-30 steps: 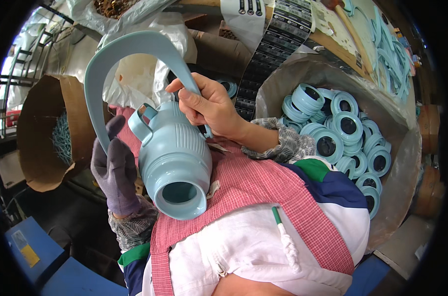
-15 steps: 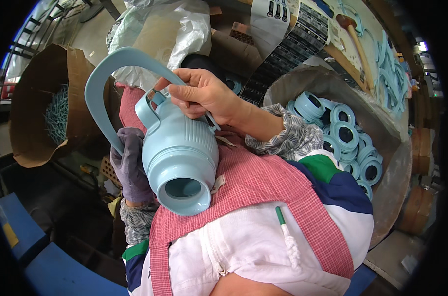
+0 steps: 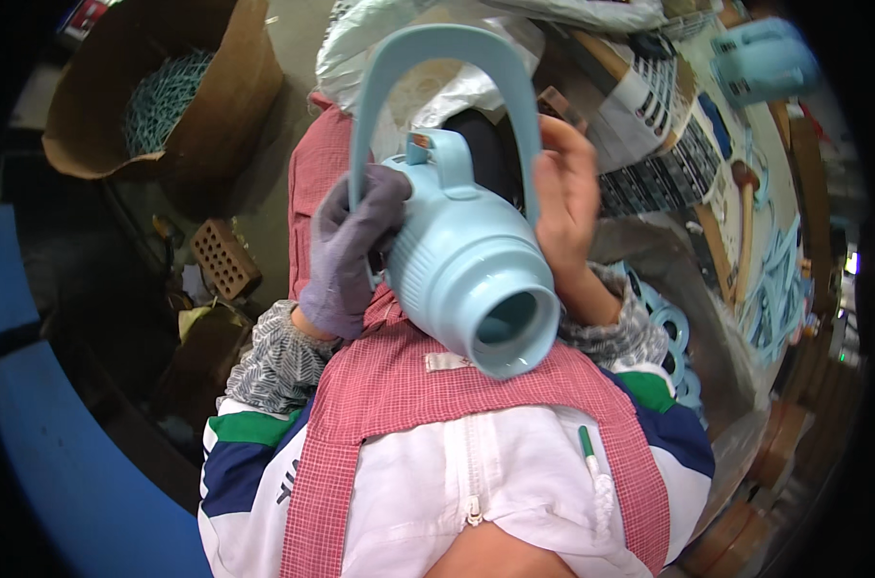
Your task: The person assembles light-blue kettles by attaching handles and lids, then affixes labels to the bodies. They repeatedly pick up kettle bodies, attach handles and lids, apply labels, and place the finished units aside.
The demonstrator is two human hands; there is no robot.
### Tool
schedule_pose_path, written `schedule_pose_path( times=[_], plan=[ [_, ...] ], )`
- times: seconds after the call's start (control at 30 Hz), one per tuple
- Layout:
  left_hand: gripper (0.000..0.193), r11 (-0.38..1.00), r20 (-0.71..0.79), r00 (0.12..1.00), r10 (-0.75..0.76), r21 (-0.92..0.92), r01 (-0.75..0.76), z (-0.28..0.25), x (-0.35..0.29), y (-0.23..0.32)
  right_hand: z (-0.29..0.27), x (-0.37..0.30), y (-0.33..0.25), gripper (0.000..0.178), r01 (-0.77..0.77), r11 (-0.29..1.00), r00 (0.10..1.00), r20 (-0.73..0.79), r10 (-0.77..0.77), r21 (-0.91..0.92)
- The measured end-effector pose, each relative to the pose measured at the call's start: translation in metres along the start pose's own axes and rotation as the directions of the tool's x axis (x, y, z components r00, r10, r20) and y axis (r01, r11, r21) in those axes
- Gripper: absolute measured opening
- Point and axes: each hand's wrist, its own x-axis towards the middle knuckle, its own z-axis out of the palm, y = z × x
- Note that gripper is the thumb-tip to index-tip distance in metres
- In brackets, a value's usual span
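Observation:
A light blue plastic thermos jug body (image 3: 457,255) tilts over my lap, its round mouth toward me and lower right. Its wide carry handle (image 3: 447,40) arches up over the far end. My left hand (image 3: 355,241), in a grey-purple glove, is closed round the left end of the handle and lies against the body. My bare right hand (image 3: 564,197) presses along the right leg of the handle, its fingertips partly behind it. The small grip loop (image 3: 450,159) on the jug's upper side faces up. Whatever lies behind the jug is hidden.
A carton (image 3: 249,106) with thin blue pieces stands far left, a perforated brick (image 3: 225,258) below it. On the right, a lined box holds blue rings (image 3: 670,332). A bench carries a mallet (image 3: 744,231), blue strips (image 3: 776,289) and another blue jug body (image 3: 760,63).
The jug has moved right, and its handle now arches upright. My left hand has come onto the handle's left end. My right hand has left the jug's top for the handle's right leg.

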Motion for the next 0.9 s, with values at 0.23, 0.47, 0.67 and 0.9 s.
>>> schedule_pose_path(
  times=[0.23,0.47,0.67,0.9],
  plan=[
    [0.022,0.993,-0.046,0.997,0.063,0.100,-0.058,0.010,-0.009,-0.004,-0.010,-0.016,-0.014,0.033,0.448,0.894,0.880,0.183,-0.439,-0.012],
    [0.026,0.921,0.021,0.959,0.283,0.272,-0.278,-0.006,-0.002,-0.023,0.006,-0.017,-0.018,0.028,0.493,0.868,0.851,0.240,-0.467,-0.061],
    [0.031,0.439,0.521,0.562,0.642,0.350,-0.827,-0.019,0.028,0.070,0.021,0.046,-0.024,0.041,0.680,0.722,0.718,-0.313,-0.621,0.126],
    [0.039,0.827,0.721,0.603,0.343,0.072,-0.557,-0.026,0.067,0.141,-0.009,0.127,-0.020,0.026,0.244,0.969,0.887,0.414,-0.205,-0.045]
  ],
)
